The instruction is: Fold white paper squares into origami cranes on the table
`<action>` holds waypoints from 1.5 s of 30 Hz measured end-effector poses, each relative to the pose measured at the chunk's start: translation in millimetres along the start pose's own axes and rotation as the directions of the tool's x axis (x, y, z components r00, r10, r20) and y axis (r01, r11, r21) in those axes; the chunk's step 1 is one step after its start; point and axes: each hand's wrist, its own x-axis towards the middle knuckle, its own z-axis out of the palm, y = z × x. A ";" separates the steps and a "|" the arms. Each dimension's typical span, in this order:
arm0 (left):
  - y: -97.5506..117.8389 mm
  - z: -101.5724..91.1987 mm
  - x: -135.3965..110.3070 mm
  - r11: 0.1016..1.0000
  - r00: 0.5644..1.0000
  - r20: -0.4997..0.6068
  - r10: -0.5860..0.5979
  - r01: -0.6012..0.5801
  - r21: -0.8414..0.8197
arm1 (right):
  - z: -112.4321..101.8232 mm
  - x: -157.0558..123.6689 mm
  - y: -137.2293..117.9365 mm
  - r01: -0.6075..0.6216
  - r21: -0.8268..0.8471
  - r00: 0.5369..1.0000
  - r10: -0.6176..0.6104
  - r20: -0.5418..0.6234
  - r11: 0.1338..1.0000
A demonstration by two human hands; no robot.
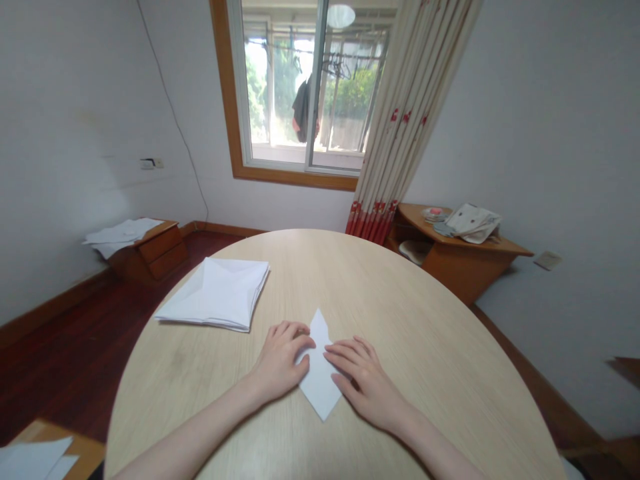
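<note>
Entry: one folded white paper diamond [320, 390], laid flat on a pale wood surface [395, 300], between the hands and near the surface's edge. The left hand [279, 360] is held open, palm down, with fingertips placed against the diamond's left side. The right hand [363, 383] is held open, palm down, with fingers laid over its right side. Neither is closed in a grip. A larger folded white paper square [215, 295] is placed on the surface, up and left of the left hand. A wooden drawer unit [150, 250] bearing loose papers [120, 235] is located beyond the surface, against the wall.

White paper [320, 390], pale wood-grain table [425, 347], cream curtain [400, 133] with red flowers, dark red floor [75, 360]
</note>
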 end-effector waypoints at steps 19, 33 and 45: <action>-5.3 -15.1 -0.7 0.980 0.974 0.121 0.192 -0.196 0.019 | -9.4 0.7 2.6 0.048 0.034 0.997 -0.050 0.053 0.998; -0.5 -16.6 -1.6 0.922 0.919 0.069 0.388 -0.386 -0.035 | -8.5 -0.3 4.4 0.031 0.035 0.995 -0.034 0.095 0.999; -1.4 -7.7 -3.2 0.935 0.938 0.028 0.346 -0.347 0.067 | -5.1 -0.5 5.8 0.118 -0.029 0.991 -0.120 -0.063 0.993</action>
